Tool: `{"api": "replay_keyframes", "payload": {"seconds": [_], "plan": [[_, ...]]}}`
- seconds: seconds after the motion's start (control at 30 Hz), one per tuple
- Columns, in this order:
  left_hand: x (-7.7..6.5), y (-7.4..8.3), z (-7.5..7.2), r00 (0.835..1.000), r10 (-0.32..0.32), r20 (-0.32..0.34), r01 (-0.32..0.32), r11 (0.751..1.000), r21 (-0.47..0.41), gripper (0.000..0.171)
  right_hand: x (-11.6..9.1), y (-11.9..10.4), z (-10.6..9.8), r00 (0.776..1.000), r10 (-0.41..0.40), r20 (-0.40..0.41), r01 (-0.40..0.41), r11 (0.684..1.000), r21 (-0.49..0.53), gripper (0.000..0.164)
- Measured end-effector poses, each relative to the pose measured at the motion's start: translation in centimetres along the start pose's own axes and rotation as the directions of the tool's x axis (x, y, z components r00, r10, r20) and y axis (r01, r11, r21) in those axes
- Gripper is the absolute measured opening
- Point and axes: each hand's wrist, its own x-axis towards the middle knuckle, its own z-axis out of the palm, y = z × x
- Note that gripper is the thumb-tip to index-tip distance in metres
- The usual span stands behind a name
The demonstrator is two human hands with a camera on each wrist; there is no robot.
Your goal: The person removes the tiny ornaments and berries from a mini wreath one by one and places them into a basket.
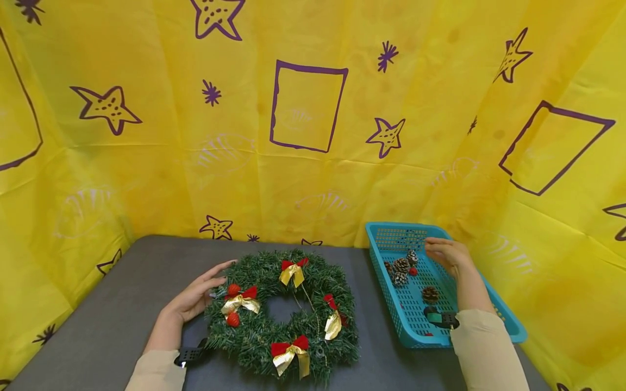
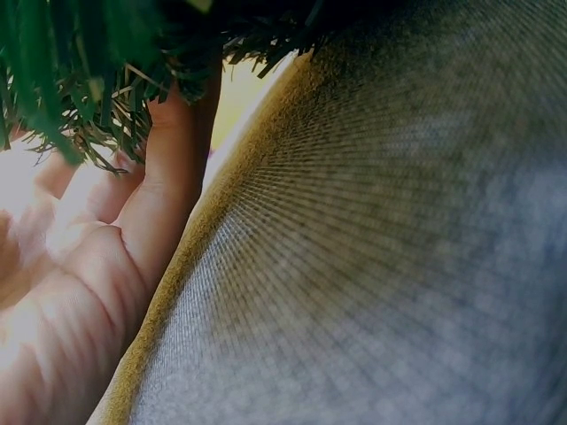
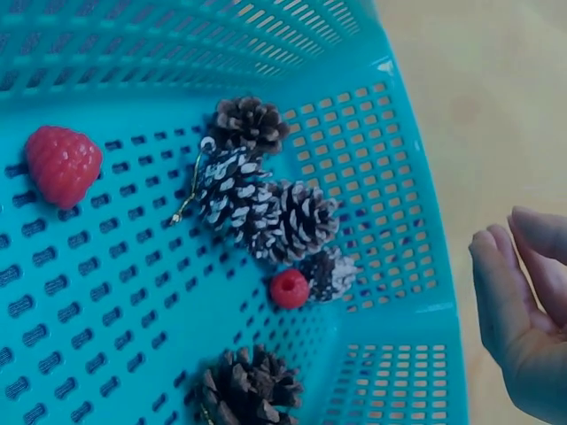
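A green wreath [image 1: 313, 271] lies on the dark grey table, trimmed with several red and gold bows [image 1: 292, 271]. Two red berries [image 1: 233, 319] sit by its left bow. My left hand [image 1: 193, 297] touches the wreath's left edge, fingers extended; in the left wrist view its fingertips are hidden in the greenery [image 2: 97, 80]. Over the blue basket [image 1: 381, 293], my right hand [image 1: 447, 255] hovers with loosely bent fingers and nothing in them. Frosted pine cones [image 3: 235, 190], a brown pine cone [image 3: 252, 390] and red berries [image 3: 64, 166] lie in that basket.
The basket has raised, perforated walls and stands at the table's right side. A yellow curtain [image 1: 313, 179] with purple drawings hangs behind and around the grey table [image 1: 161, 266]. A thin gold bead string [image 1: 309, 300] crosses the wreath's right part.
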Motion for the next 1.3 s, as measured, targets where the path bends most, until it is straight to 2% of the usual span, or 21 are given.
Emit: {"api": "replay_keyframes", "payload": {"seconds": [0.27, 0.53, 0.73, 0.83, 0.9, 1.13, 1.3], "plan": [[0.1, -0.2, -0.2, 1.000, -0.014, -0.008, 0.015, 0.998, 0.057, 0.062, -0.1, -0.6, 0.8, 0.998, -0.048, 0.032, 0.047, 0.999, 0.012, 0.031], [-0.3, -0.1, -0.1, 1.000, -0.011, -0.003, 0.011, 0.998, 0.056, 0.062, -0.2, -1.5, 2.1, 0.994, -0.077, 0.081, 0.079, 0.997, -0.016, 0.026], [-0.2, -0.2, 0.0, 1.000, -0.002, -0.010, 0.003, 0.999, 0.039, 0.062, -0.4, -2.5, 3.6, 0.987, -0.116, 0.114, 0.121, 0.992, -0.037, 0.036], [-0.1, -0.2, -0.1, 1.000, -0.001, -0.003, 0.001, 0.999, 0.044, 0.062, -0.7, -2.8, 4.3, 0.981, -0.140, 0.136, 0.147, 0.989, -0.037, 0.032], [-0.1, -0.1, -0.1, 1.000, -0.004, 0.005, 0.004, 0.999, 0.042, 0.062, -0.9, -2.9, 4.8, 0.974, -0.157, 0.162, 0.167, 0.984, -0.054, 0.036], [0.0, 0.0, 0.1, 1.000, -0.003, 0.006, 0.003, 1.000, 0.022, 0.062, -1.8, -3.5, 7.3, 0.953, -0.164, 0.256, 0.170, 0.985, 0.001, 0.026], [0.1, 0.0, -0.1, 1.000, -0.008, -0.003, 0.008, 1.000, 0.019, 0.062, -2.2, -3.8, 9.2, 0.936, -0.183, 0.302, 0.194, 0.981, -0.007, 0.029]]}}
